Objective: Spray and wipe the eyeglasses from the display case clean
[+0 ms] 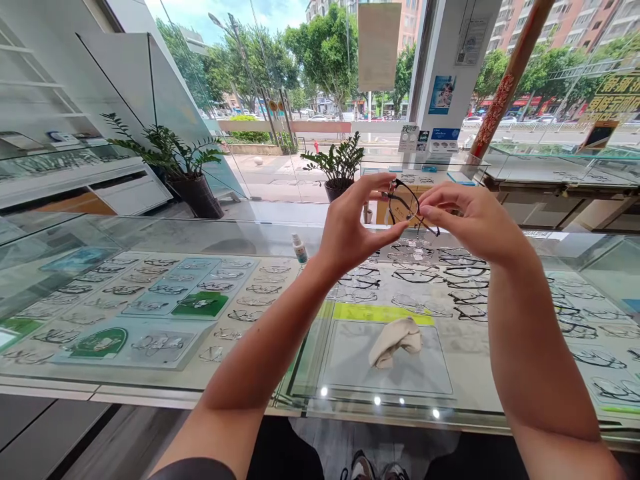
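Observation:
I hold a pair of black-framed glasses [406, 204] up in front of me, above the glass counter [240, 227]. My left hand [353, 227] pinches the frame's left side between thumb and fingers. My right hand [470, 220] is closed on the right side, its fingers over the lens and temple. A crumpled beige cloth [396, 341] lies on a grey mat [350, 367] on the counter below my hands. A small white bottle [300, 249] stands on the glass to the left of my left forearm.
The glass counter shows several rows of spectacle frames [425, 273] under its top. Two potted plants [187, 173] [337, 167] stand behind it by the shop window. More display cases [560, 167] stand at the right and white shelves at the left.

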`<state>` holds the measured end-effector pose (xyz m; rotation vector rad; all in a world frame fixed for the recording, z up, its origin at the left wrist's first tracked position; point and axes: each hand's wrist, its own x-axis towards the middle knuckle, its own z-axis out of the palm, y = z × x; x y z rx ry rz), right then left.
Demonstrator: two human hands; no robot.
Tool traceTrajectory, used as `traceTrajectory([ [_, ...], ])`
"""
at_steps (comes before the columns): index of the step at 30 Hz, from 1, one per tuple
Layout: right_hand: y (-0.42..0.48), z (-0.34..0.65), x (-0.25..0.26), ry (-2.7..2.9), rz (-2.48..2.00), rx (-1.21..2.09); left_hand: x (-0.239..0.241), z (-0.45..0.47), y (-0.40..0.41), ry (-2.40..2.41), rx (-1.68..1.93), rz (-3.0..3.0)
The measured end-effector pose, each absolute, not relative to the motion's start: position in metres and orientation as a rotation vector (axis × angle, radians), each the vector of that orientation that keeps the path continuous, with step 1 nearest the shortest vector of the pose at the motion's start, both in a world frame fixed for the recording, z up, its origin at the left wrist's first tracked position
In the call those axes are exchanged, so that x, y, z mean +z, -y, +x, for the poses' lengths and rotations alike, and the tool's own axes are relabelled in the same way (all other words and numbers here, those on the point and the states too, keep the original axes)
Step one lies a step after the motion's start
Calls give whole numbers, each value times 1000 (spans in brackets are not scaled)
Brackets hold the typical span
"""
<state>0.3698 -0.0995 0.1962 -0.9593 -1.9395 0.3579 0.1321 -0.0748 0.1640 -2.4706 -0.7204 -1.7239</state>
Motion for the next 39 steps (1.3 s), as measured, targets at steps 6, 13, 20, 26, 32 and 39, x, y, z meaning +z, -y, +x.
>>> traceTrajectory([
  [6,99,365,194,1900,-886,693,167,130,75,624,-1869,-2733],
  [13,97,361,191,1887,-834,859,166,129,67,466,-2000,-2875],
  [20,94,360,190,1774,-911,699,164,134,69,723,-2012,-2444],
  [26,96,344,185,1660,-967,449,162,148,87,935,-2158,-2345],
  [32,116,322,184,1713,-1091,157,161,150,84,1185,-2204,-2748],
  [39,135,330,200,1917,-1218,207,160,146,75,1210,-2138,-2770],
])
